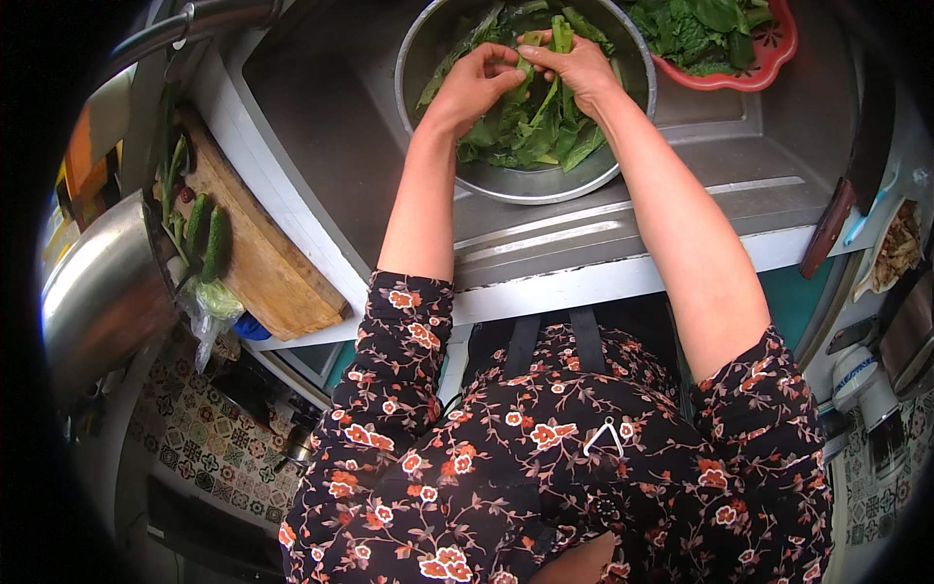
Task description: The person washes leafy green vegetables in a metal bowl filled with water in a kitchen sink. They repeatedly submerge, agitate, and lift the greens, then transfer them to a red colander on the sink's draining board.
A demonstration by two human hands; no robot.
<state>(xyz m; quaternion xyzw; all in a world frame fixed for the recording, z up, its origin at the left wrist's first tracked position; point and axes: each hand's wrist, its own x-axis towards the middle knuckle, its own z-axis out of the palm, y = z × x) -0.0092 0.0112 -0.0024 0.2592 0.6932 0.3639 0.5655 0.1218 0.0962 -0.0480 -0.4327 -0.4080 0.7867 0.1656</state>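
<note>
A round metal basin (pixel 550 193) stands in the sink, holding leafy greens (pixel 545 136) in what looks like water. Over the basin, my left hand (pixel 474 90) has its thumb and fingers closed together on a piece of green leaf. Close beside it, my right hand (pixel 581 73) grips stalks of the same greens, with thumb and fingertips pressed inward. The tips of both hands almost meet, partly hiding what lies between them. At the upper right, a red plastic basket (pixel 775 58) with a wavy rim holds more dark green leaves (pixel 696 34).
The steel sink (pixel 331 107) surrounds the basin. On the left lie a wooden cutting board (pixel 268 253), cucumbers (pixel 215 243) and a large shiny metal vessel (pixel 107 292). A knife with a dark red handle (pixel 827 229) rests at the right edge, near a white dish (pixel 869 284) of brownish food.
</note>
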